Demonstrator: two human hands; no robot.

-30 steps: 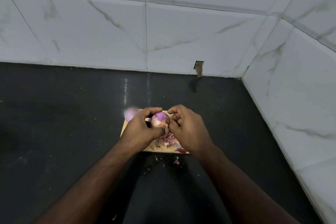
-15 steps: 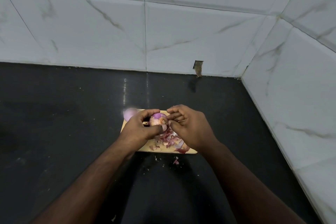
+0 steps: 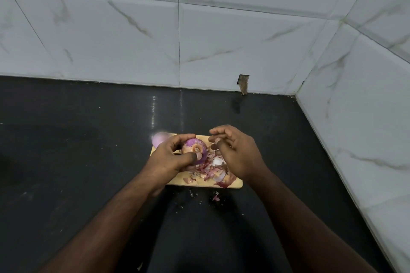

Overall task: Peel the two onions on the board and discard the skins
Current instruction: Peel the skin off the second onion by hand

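Note:
My left hand (image 3: 169, 158) grips a purple onion (image 3: 192, 147) just above the wooden board (image 3: 236, 183), root end turned toward me. Papery skin still clings to its lower side. To the right, my right hand (image 3: 236, 154) hovers a short way off the onion with its fingers loosely curled, and I see nothing held in them. A paler, peeled onion (image 3: 160, 138) lies at the board's far left corner, partly hidden behind my left hand. Loose skins (image 3: 213, 169) are heaped on the board under and between my hands.
The board lies on a black countertop (image 3: 77, 162). A few skin scraps (image 3: 216, 198) lie on the counter in front of the board. White marble-look tiled walls close the back and the right side, with a small hole (image 3: 243, 83) low in the back wall.
My right hand has pulled away from the onion to the right and its fingers have loosened. My left hand has turned the onion so its root end faces me.

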